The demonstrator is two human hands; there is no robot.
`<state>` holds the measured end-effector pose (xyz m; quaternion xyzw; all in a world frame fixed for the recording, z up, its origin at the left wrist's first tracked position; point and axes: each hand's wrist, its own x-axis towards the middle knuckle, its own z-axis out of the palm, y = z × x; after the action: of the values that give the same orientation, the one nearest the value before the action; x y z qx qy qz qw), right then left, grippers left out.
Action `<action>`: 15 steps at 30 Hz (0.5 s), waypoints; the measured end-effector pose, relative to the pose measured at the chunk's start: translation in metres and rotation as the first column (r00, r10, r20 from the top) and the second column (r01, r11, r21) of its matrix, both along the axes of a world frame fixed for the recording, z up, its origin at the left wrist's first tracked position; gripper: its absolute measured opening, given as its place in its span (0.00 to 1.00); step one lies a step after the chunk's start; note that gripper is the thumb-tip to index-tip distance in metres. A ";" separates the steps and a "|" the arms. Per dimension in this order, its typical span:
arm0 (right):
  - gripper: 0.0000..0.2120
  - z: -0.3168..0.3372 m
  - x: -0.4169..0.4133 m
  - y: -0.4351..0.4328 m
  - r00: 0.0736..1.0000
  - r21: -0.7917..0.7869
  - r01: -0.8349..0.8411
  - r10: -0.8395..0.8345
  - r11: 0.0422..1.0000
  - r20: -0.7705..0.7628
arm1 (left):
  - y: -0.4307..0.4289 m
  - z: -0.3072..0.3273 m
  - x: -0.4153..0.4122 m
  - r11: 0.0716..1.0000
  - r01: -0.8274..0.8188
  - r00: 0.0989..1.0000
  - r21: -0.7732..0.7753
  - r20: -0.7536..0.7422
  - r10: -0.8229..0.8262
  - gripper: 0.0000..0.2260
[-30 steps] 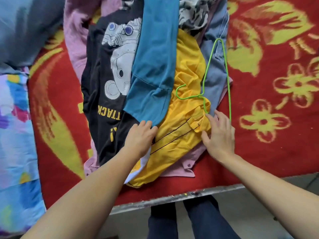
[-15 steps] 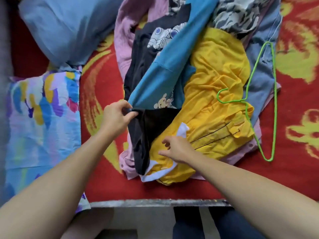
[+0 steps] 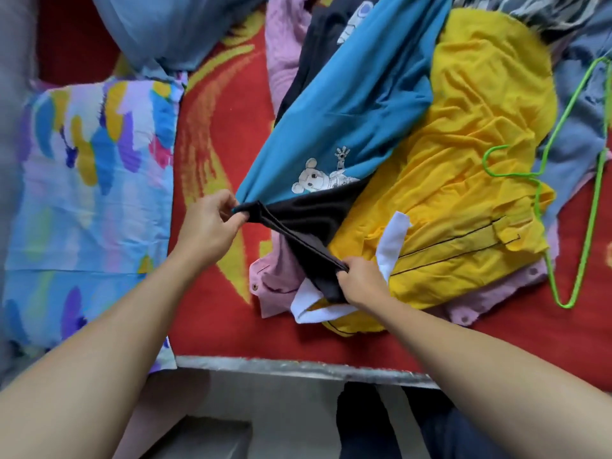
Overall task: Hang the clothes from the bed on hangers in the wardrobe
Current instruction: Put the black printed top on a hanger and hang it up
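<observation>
Pinching the hem of a black T-shirt (image 3: pixel 308 215), your two hands hold it stretched in a taut dark band across the lower middle of the frame. Your left hand (image 3: pixel 208 226) grips one end between thumb and curled fingers, together with the edge of a teal shirt (image 3: pixel 357 104) that lies over the black one and shows a small cartoon bear print. Your right hand (image 3: pixel 362 283) pinches the other end, just beside a white strip of the yellow garment (image 3: pixel 463 160). The black fabric looks smooth and slightly shiny, with its hem folded double. It sits in a heap of clothes on the bed (image 3: pixel 218 127), over a pink shirt (image 3: pixel 278 286). A green wire hanger (image 3: pixel 538 193) lies at the right edge of the frame, partly on the yellow garment.
</observation>
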<state>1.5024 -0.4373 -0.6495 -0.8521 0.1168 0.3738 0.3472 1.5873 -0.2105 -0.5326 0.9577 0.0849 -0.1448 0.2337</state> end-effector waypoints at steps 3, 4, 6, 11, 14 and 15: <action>0.07 0.025 -0.002 -0.032 0.994 0.006 0.080 -0.080 0.997 0.072 | 0.022 0.013 -0.038 1.000 0.003 0.996 0.018 -0.093 -0.001 0.09; 0.06 0.038 -0.001 -0.040 0.989 -0.003 0.096 -0.095 0.995 0.113 | 0.025 0.019 -0.049 1.000 0.016 0.994 0.010 -0.109 -0.015 0.09; 0.05 0.069 0.000 -0.054 0.968 -0.011 0.137 -0.132 0.990 0.212 | 0.026 0.036 -0.065 0.998 0.060 0.993 -0.017 -0.098 -0.061 0.07; 0.10 0.172 0.009 -0.087 0.829 0.092 0.322 -0.328 0.942 0.452 | 0.007 0.112 -0.065 0.969 0.212 0.973 -0.125 0.123 -0.197 0.04; 0.10 0.256 0.017 -0.104 0.695 0.174 0.353 -0.382 0.919 0.609 | -0.005 0.180 -0.047 0.948 0.271 0.935 -0.168 0.281 -0.218 0.03; 0.10 0.285 0.019 -0.109 0.648 0.210 0.359 -0.405 0.909 0.645 | -0.011 0.206 -0.042 0.942 0.277 0.924 -0.187 0.322 -0.207 0.04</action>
<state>1.5218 -0.5466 -0.3642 -0.8731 0.1475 -0.0392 0.4631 1.5452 -0.2212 -0.3268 0.9381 -0.0883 -0.0354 0.3331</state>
